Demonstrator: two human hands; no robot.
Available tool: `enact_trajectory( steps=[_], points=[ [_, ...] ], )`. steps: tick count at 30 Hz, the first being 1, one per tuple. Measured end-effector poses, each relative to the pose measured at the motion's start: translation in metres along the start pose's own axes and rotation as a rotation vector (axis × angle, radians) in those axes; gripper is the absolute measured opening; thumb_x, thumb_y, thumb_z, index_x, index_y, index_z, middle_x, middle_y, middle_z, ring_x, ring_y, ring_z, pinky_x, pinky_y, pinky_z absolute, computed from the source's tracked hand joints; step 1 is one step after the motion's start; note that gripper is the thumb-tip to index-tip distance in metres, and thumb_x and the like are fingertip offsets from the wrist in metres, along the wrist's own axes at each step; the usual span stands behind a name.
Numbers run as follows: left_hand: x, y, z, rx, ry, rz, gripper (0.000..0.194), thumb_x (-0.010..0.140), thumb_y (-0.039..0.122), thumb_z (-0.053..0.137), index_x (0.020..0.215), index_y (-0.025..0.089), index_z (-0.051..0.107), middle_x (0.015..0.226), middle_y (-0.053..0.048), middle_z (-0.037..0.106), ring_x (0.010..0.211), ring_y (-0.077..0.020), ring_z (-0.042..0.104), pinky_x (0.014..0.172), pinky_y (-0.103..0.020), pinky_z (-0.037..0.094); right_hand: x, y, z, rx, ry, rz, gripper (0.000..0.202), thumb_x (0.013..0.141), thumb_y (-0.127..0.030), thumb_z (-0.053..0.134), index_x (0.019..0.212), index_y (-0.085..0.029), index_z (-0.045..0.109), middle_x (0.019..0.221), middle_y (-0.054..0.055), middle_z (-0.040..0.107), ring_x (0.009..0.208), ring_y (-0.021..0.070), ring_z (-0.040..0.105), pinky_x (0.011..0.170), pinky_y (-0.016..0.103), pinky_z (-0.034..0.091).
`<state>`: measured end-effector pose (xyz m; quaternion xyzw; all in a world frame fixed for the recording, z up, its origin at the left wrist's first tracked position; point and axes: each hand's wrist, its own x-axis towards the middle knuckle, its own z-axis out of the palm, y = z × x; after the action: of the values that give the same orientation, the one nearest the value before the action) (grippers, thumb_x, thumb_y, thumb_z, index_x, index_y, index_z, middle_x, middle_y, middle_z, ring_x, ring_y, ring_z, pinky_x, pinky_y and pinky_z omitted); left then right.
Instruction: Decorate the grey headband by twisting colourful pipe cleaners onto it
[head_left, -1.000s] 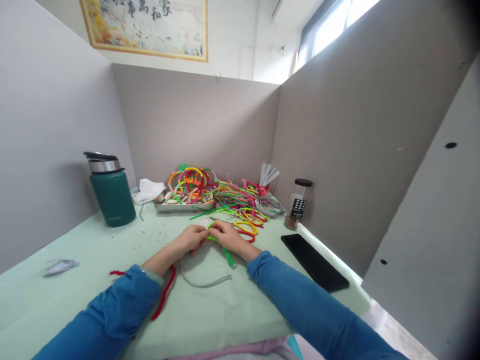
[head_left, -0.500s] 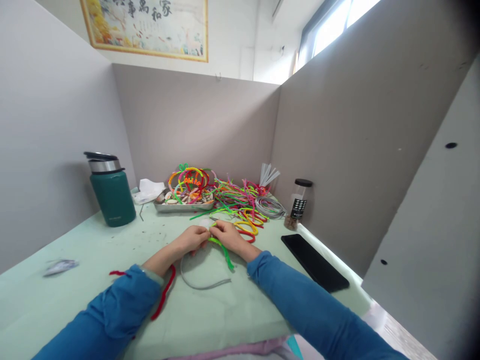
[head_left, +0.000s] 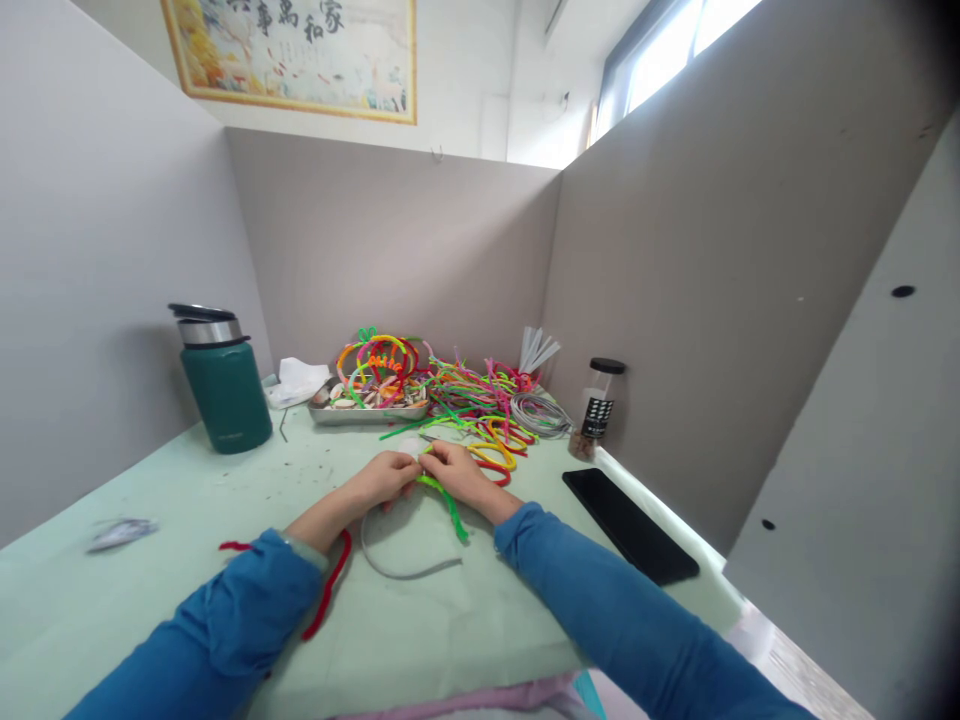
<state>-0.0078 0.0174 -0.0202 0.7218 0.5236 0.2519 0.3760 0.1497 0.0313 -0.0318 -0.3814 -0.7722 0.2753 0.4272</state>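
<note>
Beyond the grip, colourful hoops [head_left: 412, 362] are looking finished. The left hand [head_left: 391, 476] and right hand [head_left: 451, 470] are meeting at their fingertips; below, a grey band [head_left: 409, 577] is lying bare, seemingly awaiting covering. The pinched green strip [head_left: 451, 510] is hanging just under them, apparently unfinished.

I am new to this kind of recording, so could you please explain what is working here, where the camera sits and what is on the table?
No machine here: these are a person's bare hands, below blue sleeves. One camera, worn on the head, looks forward and down.

The left hand and right hand come together at the upper end of a green fuzzy strip. They seem to hold it, though the fingers hide the exact grip.

A grey strip curves nearer the wearer. Also on the table are a green bottle, a filled metal tray, a colourful pile of strips, a jar and a flat black object.
</note>
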Motion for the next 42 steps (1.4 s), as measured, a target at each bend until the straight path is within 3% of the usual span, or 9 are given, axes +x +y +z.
enact_trajectory(
  steps=[16, 25, 42],
  points=[
    [-0.002, 0.000, 0.000, 0.001, 0.009, 0.002, 0.041, 0.070, 0.056, 0.046, 0.062, 0.016, 0.046, 0.050, 0.004, 0.048, 0.030, -0.0044, 0.035, 0.033, -0.019, 0.021, 0.000, -0.001, 0.000, 0.019, 0.018, 0.016, 0.019, 0.076, -0.028, 0.049, 0.062, -0.015, 0.050, 0.059, -0.003, 0.046, 0.057, 0.0092, 0.040, 0.052, 0.021, 0.029],
    [-0.003, 0.002, 0.000, 0.002, 0.005, 0.024, 0.045, 0.068, 0.061, 0.049, 0.062, 0.016, 0.046, 0.052, 0.005, 0.048, 0.031, -0.0040, 0.034, 0.032, -0.019, 0.023, 0.004, 0.011, 0.004, 0.013, 0.060, 0.021, 0.019, 0.076, -0.029, 0.048, 0.065, -0.015, 0.054, 0.059, -0.003, 0.049, 0.057, 0.0096, 0.042, 0.052, 0.021, 0.031],
    [-0.005, 0.003, 0.000, 0.001, -0.018, 0.068, 0.040, 0.067, 0.056, 0.051, 0.067, 0.016, 0.048, 0.055, 0.005, 0.048, 0.033, -0.0046, 0.036, 0.033, -0.019, 0.025, 0.003, 0.006, 0.001, 0.052, 0.079, 0.064, 0.018, 0.074, -0.028, 0.047, 0.061, -0.016, 0.051, 0.057, -0.003, 0.047, 0.056, 0.0097, 0.042, 0.052, 0.021, 0.031]
  ],
)
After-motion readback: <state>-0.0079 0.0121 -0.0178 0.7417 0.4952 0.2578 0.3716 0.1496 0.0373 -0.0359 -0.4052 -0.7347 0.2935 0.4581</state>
